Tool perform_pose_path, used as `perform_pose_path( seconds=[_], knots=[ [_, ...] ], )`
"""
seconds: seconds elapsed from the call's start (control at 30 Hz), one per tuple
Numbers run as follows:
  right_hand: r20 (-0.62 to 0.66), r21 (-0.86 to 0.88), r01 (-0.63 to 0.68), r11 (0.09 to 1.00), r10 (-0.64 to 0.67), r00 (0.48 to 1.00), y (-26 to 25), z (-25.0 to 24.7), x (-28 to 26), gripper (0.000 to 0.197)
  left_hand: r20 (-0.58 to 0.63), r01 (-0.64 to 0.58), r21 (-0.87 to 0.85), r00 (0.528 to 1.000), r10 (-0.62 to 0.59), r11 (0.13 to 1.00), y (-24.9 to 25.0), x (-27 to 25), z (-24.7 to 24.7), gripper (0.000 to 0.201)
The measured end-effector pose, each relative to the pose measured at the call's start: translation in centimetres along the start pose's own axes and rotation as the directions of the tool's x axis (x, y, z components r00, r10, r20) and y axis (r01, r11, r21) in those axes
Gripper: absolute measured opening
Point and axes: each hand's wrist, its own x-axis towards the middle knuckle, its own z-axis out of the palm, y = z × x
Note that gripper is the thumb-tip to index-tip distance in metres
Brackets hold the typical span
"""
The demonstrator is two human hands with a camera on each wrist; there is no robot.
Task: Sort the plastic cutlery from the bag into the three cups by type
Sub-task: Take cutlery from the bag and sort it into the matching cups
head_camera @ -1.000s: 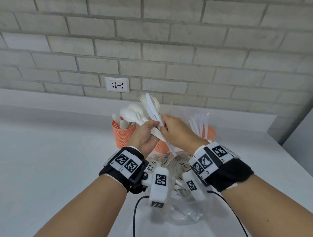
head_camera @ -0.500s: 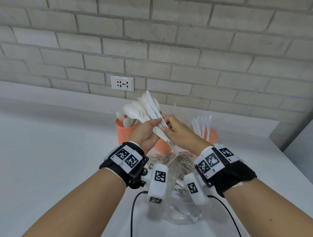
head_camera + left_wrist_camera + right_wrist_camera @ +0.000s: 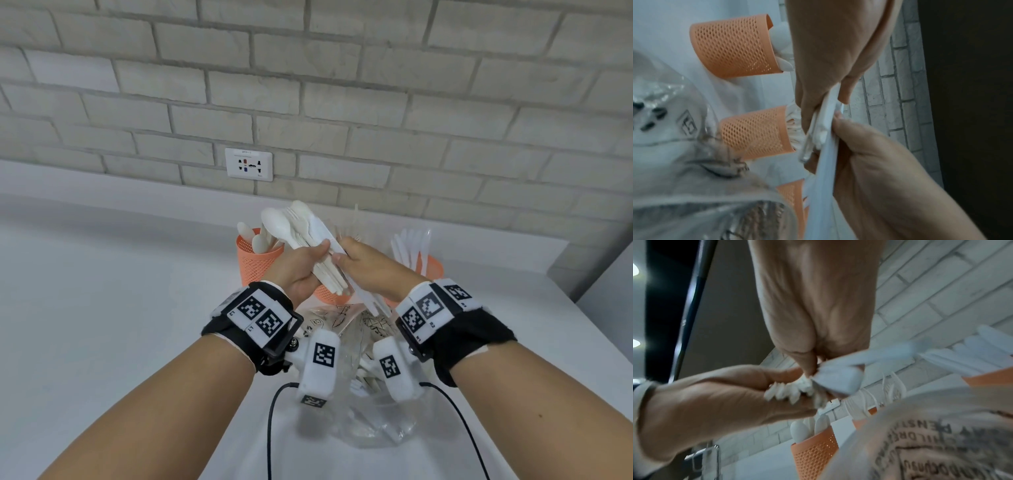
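Evidently a mixed bundle of white cutlery (image 3: 308, 246) is gripped by the left hand (image 3: 301, 270), fingers curled round the handles, so that the spoon bowls and fork tines fan upward and each type can be told apart at a glance. One piece, a knife (image 3: 346, 270) as far as can be judged, is pinched between thumb and fingertips of the right hand (image 3: 370, 270) and appears to be in the course of being drawn out of the bundle; the holding is done by one hand so that the picking can be done by the other.

Both hands are held above the clear plastic bag (image 3: 363, 421), which lies on the white counter (image 3: 120, 308) nearest the person, with more cutlery seen inside it. Behind it three orange mesh cups are lined up within easy reach: spoons stand in the left cup (image 3: 255, 265), forks are seen in the middle cup (image 3: 756, 131), and knives stand in the right cup (image 3: 433, 265). The sorting is thus judged partly done.

Black print is carried on the bag (image 3: 931, 447); only fragments such as "CHILDRE" can be made out, probably a safety warning, and no brand is legible. Small text above the wall socket (image 3: 249, 164) is too small to be read.
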Motion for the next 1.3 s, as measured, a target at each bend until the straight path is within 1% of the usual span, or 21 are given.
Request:
perform_pose_path(
  seconds=[0.07, 0.1, 0.17, 0.23, 0.27, 0.37, 0.47, 0.53, 0.63, 0.73, 0.8, 0.87, 0.93, 1.0, 1.03, 1.07, 1.1, 1.13, 1.17, 1.2, 1.3],
  knots=[
    [0.057, 0.103, -0.05, 0.993, 0.044, 0.997, 0.3, -0.4, -0.1, 0.019, -0.034, 0.025, 0.055, 0.999, -0.024, 0.998, 0.0, 0.3, -0.4, 0.016],
    [0.065, 0.125, -0.074, 0.989, 0.066, 0.996, 0.4, -0.7, -0.2, 0.02, -0.054, 0.032, 0.071, 0.998, -0.028, 0.997, 0.0, 0.3, -0.5, 0.019],
    [0.014, 0.16, -0.081, 0.984, 0.08, 0.997, 0.7, -1.6, -0.2, 0.021, -0.057, 0.035, 0.064, 0.998, -0.032, 0.997, 0.1, 0.4, -0.6, 0.022],
    [-0.128, 0.172, -0.038, 0.984, 0.06, 0.99, 1.2, -2.9, 0.0, 0.025, -0.032, 0.048, 0.053, 0.998, -0.047, 0.997, 0.2, 0.3, -0.3, 0.02],
    [-0.22, 0.161, -0.006, 0.987, 0.042, 0.975, 1.6, -3.7, 0.1, 0.026, -0.014, 0.055, 0.056, 0.998, -0.054, 0.997, 0.2, 0.2, -0.1, 0.02],
    [-0.465, 0.086, 0.098, 0.991, -0.047, 0.884, 3.0, -5.8, 0.6, 0.022, 0.091, 0.047, 0.087, 0.994, -0.055, 0.995, 0.1, -0.2, 0.5, 0.021],
    [-0.58, 0.11, 0.153, 0.982, -0.062, 0.812, 4.9, -6.6, 1.0, 0.022, 0.208, 0.018, 0.107, 0.977, -0.04, 0.994, 0.0, -0.6, 0.9, 0.02],
    [-0.597, 0.169, 0.111, 0.979, 0.013, 0.802, 6.7, -6.2, 1.3, 0.022, 0.255, 0.007, 0.109, 0.966, -0.035, 0.994, -0.1, -0.6, 0.8, 0.02],
    [-0.558, 0.24, -0.029, 0.97, 0.163, 0.814, 9.5, -5.3, 1.6, 0.022, 0.309, 0.007, 0.115, 0.95, -0.042, 0.993, 0.0, -0.5, 0.5, 0.021],
    [-0.492, 0.227, -0.168, 0.959, 0.262, 0.83, 11.4, -4.6, 2.0, 0.025, 0.304, 0.0, 0.134, 0.952, -0.041, 0.991, 0.1, -0.3, 0.0, 0.021],
    [-0.477, 0.222, -0.203, 0.954, 0.288, 0.83, 11.7, -4.5, 2.1, 0.031, 0.304, -0.008, 0.144, 0.952, -0.037, 0.99, 0.1, -0.3, -0.2, 0.02],
    [-0.523, 0.186, -0.168, 0.968, 0.242, 0.817, 11.1, -4.9, 2.1, 0.042, 0.305, -0.015, 0.149, 0.952, -0.031, 0.989, 0.2, -0.2, -0.3, 0.02],
    [-0.636, 0.068, -0.079, 0.995, 0.105, 0.765, 9.6, -5.4, 2.2, 0.051, 0.303, -0.026, 0.16, 0.953, -0.024, 0.987, 0.1, -0.1, -0.3, 0.019],
    [-0.703, -0.006, 0.053, 0.999, -0.042, 0.71, 7.0, -5.6, 2.0, 0.043, 0.295, -0.031, 0.171, 0.955, -0.021, 0.985, 0.1, 0.2, -0.3, 0.019],
    [-0.691, -0.005, 0.128, 0.992, -0.096, 0.717, 5.5, -5.5, 1.9, 0.032, 0.293, -0.034, 0.18, 0.956, -0.02, 0.983, 0.1, 0.3, -0.2, 0.019],
    [-0.642, 0.03, 0.197, 0.98, -0.132, 0.755, 3.9, -5.2, 1.5, 0.022, 0.29, -0.039, 0.191, 0.957, -0.019, 0.981, 0.1, 0.4, -0.1, 0.019],
    [-0.556, 0.088, 0.232, 0.969, -0.146, 0.818, 2.4, -4.8, 1.1, 0.019, 0.292, -0.045, 0.204, 0.956, -0.017, 0.978, 0.1, 0.4, 0.0, 0.019],
    [-0.445, 0.148, 0.224, 0.963, -0.138, 0.885, 1.1, -4.2, 0.8, 0.02, 0.294, -0.052, 0.219, 0.956, -0.015, 0.974, 0.0, 0.4, 0.1, 0.019],
    [-0.336, 0.203, 0.179, 0.963, -0.103, 0.936, 0.2, -3.6, 0.7, 0.021, 0.296, -0.065, 0.238, 0.955, -0.009, 0.969, 0.0, 0.5, 0.2, 0.019],
    [-0.256, 0.256, 0.118, 0.959, -0.05, 0.965, -0.4, -3.0, 0.7, 0.021, 0.299, -0.082, 0.261, 0.954, 0.0, 0.962, 0.0, 0.4, 0.2, 0.02],
    [-0.151, 0.408, -0.014, 0.913, 0.083, 0.985, -1.1, -2.3, 0.8, 0.021, 0.321, -0.112, 0.292, 0.947, 0.013, 0.95, 0.1, 0.3, 0.1, 0.021]
  ],
)
